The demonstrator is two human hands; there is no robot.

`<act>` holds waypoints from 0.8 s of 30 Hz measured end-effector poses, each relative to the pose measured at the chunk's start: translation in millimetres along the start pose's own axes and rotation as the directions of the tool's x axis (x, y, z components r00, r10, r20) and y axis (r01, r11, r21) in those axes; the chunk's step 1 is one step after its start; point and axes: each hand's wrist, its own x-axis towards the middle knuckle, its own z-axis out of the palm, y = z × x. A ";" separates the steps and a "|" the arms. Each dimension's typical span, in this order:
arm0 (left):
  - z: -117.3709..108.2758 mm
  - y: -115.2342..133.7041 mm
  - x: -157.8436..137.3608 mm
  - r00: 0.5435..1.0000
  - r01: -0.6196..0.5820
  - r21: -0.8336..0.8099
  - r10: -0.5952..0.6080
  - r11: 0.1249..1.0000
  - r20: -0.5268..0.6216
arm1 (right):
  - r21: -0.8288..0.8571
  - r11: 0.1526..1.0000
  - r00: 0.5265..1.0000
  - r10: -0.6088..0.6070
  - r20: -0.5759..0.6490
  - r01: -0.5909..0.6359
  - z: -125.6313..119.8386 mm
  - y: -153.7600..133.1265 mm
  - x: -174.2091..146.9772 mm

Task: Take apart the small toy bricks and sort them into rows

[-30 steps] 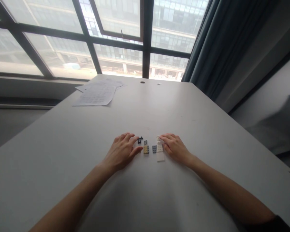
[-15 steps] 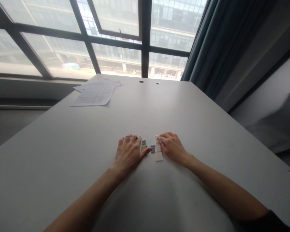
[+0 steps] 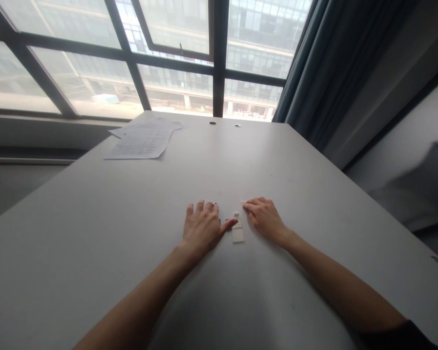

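Note:
My left hand (image 3: 202, 226) lies palm down on the table with its fingers spread, and its thumb reaches over a studded white building brick (image 3: 238, 225). Grey pieces (image 3: 228, 221) show partly beside that thumb; the hand hides most of them. A smooth white tile (image 3: 238, 236) sits at the near end of the studded brick. A small dark piece (image 3: 215, 204) peeks out by the left fingertips. To the right, my right hand (image 3: 264, 218) pinches a small white piece (image 3: 244, 202), mostly covered by the fingers, just apart from the studded white brick.
Printed paper sheets (image 3: 142, 141) lie at the back left of the white table (image 3: 277, 301). Two small round fittings, a dark one (image 3: 212, 123) and a lighter one (image 3: 237, 126), sit near the far edge. Beyond are a window and a dark curtain (image 3: 314, 73).
My left hand has shifted right, its thumb now over the white brick and its palm over the grey and yellow pieces. My right hand has drawn slightly right, off the white brick, with the small piece.

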 end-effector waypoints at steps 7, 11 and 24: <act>8.3 40.9 35.3 0.997 -0.047 -0.113 0.053 0.992 0.054 | -0.023 0.986 0.983 0.164 -0.078 -0.166 -10.3 64.5 -29.4; 17.9 89.7 47.1 0.989 -0.105 -0.165 0.121 0.981 0.090 | -0.034 0.973 0.966 0.220 -0.138 -0.227 -15.3 111.7 -56.0; 45.3 178.7 57.7 0.975 -0.196 -0.150 0.209 0.969 0.080 | -0.031 0.988 0.962 0.139 -0.234 -0.150 -9.8 132.6 -83.6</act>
